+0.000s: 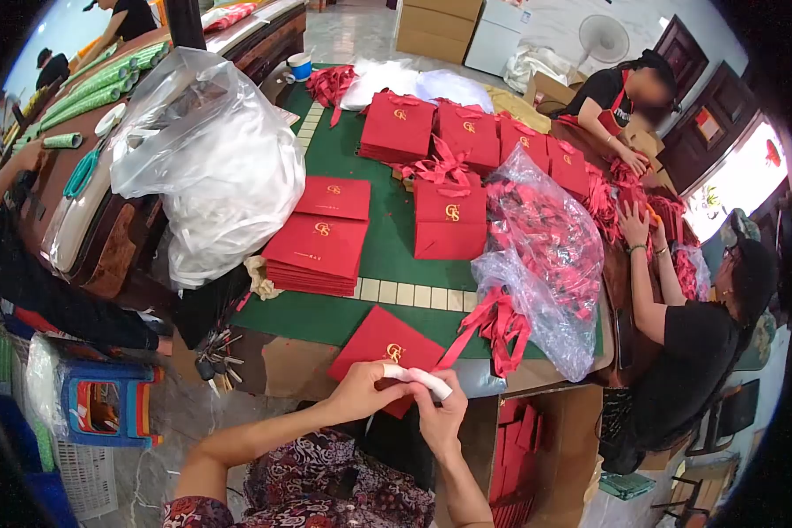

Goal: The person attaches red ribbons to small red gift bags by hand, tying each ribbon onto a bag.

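My left hand and my right hand meet with fingertips pinched together. White wraps cover a finger on each hand. Whatever lies between the fingertips is hidden or too small to make out. Directly behind and below them is a red paper bag with a gold logo, lying flat at the table's near edge and partly covered by my hands. Red ribbons lie in a loose bunch to the right, one strand reaching toward my right hand.
Stacked red bags and more bags stand on the green table mat. Plastic sacks hold white material and red ribbon. Below right is a carton. Two co-workers handle red ribbons at right; stools stand at left.
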### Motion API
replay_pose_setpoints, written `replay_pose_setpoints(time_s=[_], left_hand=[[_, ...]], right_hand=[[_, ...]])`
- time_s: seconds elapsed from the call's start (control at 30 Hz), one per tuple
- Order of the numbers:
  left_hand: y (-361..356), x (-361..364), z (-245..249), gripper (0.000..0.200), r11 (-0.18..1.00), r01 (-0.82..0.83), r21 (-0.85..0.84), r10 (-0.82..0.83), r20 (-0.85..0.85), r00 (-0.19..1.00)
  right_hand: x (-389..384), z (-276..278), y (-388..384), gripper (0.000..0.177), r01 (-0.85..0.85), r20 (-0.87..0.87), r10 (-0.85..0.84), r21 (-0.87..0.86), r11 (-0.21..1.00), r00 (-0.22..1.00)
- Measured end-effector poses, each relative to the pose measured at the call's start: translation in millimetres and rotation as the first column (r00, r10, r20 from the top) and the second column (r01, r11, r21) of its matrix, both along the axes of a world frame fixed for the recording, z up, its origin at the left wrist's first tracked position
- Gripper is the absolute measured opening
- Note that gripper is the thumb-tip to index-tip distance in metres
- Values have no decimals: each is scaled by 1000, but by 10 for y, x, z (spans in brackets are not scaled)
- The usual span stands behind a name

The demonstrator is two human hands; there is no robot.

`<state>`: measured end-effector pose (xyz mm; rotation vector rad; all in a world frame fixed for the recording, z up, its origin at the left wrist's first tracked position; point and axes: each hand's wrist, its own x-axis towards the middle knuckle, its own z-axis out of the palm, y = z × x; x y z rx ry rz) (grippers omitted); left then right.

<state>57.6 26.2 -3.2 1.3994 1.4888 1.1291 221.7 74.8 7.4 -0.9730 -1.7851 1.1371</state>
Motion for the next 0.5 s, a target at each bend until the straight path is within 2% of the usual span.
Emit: replay_pose_setpoints(time_s=[0.07,0.2,0.27,0.3,0.33,0.37,0.4,0.43,0.5], left_hand=[[24,13,-142,24,995,-20,-96,55,370,928],[55,-3,-203,26,991,-46,-128,94,405,909],[76,-9,-83,26,997,-69,-18,71,125,990],[99,-27,4,26,998,-66,-20,68,124,990],[129,-52,102,29,999,6,-44,-3,62,998],[156,-68,150,32,995,76,-71,-76,2,997],[211,-92,87,41,995,81,59,-73,-126,989],[250,-123,69,45,991,67,116,-36,-250,968],[382,-198,-13,47,965,64,256,63,-461,885]], right_hand=[[-36,36,2,24,1,-73,-8,-100,995,997],[4,-105,46,20,-30,5,31,-44,999,1000],[24,-142,59,18,-21,-26,20,-44,999,999],[29,-163,65,15,-14,-56,12,-43,999,998],[28,-191,72,15,-11,-55,8,-45,999,998],[22,-220,86,12,19,-145,-38,-130,991,989],[12,-227,104,10,41,-231,-91,-216,976,969],[15,-175,139,9,42,-242,-87,-184,982,966],[71,-176,204,9,82,-185,-119,-196,977,975]])
